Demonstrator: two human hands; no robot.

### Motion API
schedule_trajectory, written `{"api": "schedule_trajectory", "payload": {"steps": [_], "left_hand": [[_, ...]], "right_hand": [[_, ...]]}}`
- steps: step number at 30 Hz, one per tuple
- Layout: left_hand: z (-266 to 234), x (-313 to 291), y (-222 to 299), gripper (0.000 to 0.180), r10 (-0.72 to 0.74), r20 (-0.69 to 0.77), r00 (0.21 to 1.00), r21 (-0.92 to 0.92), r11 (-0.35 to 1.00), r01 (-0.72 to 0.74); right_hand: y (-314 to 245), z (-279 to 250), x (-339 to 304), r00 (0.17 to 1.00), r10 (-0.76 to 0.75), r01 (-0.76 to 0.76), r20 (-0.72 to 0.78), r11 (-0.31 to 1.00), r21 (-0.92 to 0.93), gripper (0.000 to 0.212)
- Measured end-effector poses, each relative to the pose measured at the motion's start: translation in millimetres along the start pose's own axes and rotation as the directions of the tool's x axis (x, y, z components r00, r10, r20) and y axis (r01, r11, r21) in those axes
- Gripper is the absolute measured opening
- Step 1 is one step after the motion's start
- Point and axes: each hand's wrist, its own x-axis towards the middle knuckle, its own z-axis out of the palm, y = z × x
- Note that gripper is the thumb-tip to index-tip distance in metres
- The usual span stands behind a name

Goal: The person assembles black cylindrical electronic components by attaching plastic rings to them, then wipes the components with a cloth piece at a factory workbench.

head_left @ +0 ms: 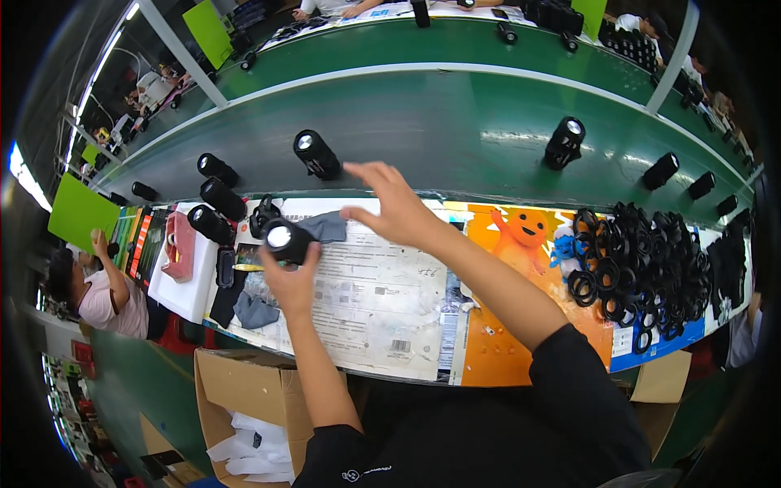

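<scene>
My left hand [291, 281] is closed round the near side of a black cylindrical speaker [286, 237] with a shiny silver end facing up. It holds this speaker over the left part of the work table, beside a grey cloth [327, 227]. My right hand [394, 203] is raised over the table's far edge, its fingers spread and nothing in them. Beyond it, on the green conveyor belt [439, 122], another black speaker [317, 154] stands closest to its fingertips. Paper sheets [374, 301] cover the table below both hands.
Several black speakers [221, 198] stand at the left; others, like one speaker [565, 142], sit on the belt's right. Black rings [643, 268] are heaped at right. A white tray [183, 281] holds a pink holder [179, 246]. A cardboard box [244, 386] is below. A co-worker [106, 289] sits at left.
</scene>
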Motion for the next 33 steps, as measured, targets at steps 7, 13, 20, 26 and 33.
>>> {"api": "schedule_trajectory", "payload": {"steps": [7, 13, 20, 26, 33], "left_hand": [[-18.3, 22.4, -61.4, 0.097, 0.036, -0.177, 0.984, 0.022, 0.999, -0.032], [-23.9, 33.8, -61.3, 0.101, -0.027, -0.032, 0.999, 0.036, 0.999, 0.028], [-44.8, -0.1, -35.1, 0.051, 0.531, -0.390, 0.752, 0.282, 0.847, -0.452], [18.1, -43.5, 44.7, 0.023, 0.440, -0.100, 0.892, -0.332, 0.831, -0.447], [101.9, -86.6, 78.6, 0.080, 0.341, 0.762, 0.551, -0.626, 0.607, 0.489]], "right_hand": [[30.7, 76.4, 117.2, 0.997, 0.060, -0.071, -0.042, 0.938, -0.340, 0.087], [60.5, 98.6, 150.1, 0.988, 0.065, 0.006, 0.137, 0.886, -0.464, 0.073], [34.6, 22.6, 94.1, 0.996, -0.089, 0.079, -0.020, 0.950, -0.301, 0.059], [-52.3, -76.3, -19.0, 0.985, 0.110, -0.126, 0.134, 0.985, 0.119, 0.080], [-49.6, -100.8, -114.3, 0.981, 0.141, -0.144, -0.132, 0.990, -0.010, 0.081]]}}
